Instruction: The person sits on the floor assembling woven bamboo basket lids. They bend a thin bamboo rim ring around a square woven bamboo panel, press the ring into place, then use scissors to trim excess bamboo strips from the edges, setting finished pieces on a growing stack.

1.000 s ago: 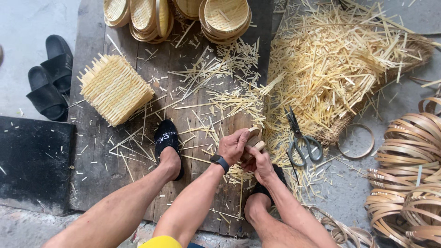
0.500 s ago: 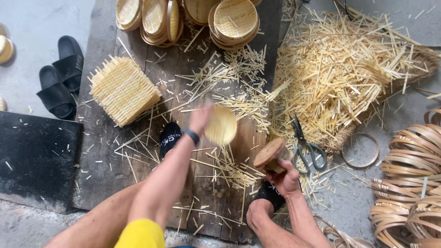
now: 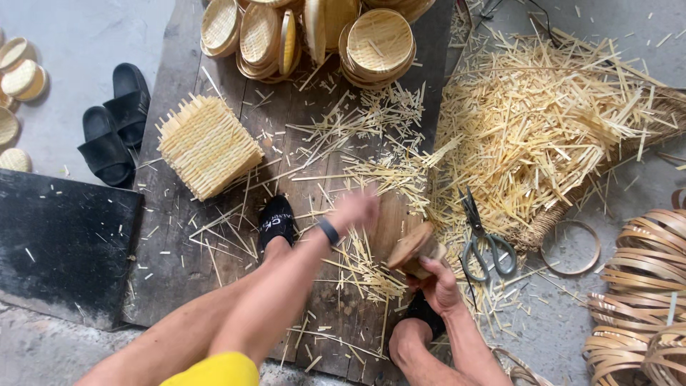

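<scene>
Wooden boards [image 3: 179,257] under scattered bamboo splints [image 3: 543,129].

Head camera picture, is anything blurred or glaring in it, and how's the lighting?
Head view: the left hand is smeared by motion blur, fingers indistinct; the right hand gripping the round wooden block is sharp, as are the scissors and the bamboo strip pile. Soft, even daylight, faint shadows, no glare.

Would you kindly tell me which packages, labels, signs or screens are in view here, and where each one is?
No packages, signs or screens show.
Printed strap: white lettering on the black sandal, on the foot beside the blurred left hand; not quoted.
Wristband: dark band on the left wrist; whether it has a screen cannot be told.
</scene>
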{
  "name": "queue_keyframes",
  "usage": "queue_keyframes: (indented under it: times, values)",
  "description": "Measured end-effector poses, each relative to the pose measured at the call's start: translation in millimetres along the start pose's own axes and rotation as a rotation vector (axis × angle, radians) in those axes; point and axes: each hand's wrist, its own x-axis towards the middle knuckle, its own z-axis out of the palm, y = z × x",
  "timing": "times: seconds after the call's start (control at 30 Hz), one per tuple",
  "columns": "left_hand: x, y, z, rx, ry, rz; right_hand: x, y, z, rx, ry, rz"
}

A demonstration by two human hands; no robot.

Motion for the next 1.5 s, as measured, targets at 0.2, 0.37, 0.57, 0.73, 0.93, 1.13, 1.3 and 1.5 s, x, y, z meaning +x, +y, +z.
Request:
queue_keyframes:
  times: [0.2, 0.37, 0.57, 0.73, 0.93, 1.13, 1.3, 1.5]
  values:
    - [-44, -10, 119, -1.433, 0.045, -0.173, 8, -8, 18, -0.135, -0.084, -0.054]
    - [-36, -14, 90, -1.161, 0.301, -0.031, 25, -8, 17, -0.561, 0.122, -0.172]
    - [-19, -19, 37, -0.668, 0.364, -0.082, 30, 5, 20, -0.612, 0.284, 0.005]
    - [56, -1, -44, -1.087, 0.755, -0.235, 19, 19, 0, -0.531, 0.291, 0.031]
    - [107, -19, -67, -0.49, 0.959, -0.681, 15, 32, -26, -0.538, 0.251, -0.026]
    - [118, -51, -68, -0.704, 0.929, -0.61, 15, 34, -28, -0.557, 0.238, -0.034]
    - [99, -56, -87, -0.492, 0.858, -0.153, 13, 29, -31, -0.498, 0.26, -0.04]
    - [82, -27, -203, -0.962, 0.988, 0.029, 11, 32, -33, -0.453, 0.238, -0.056]
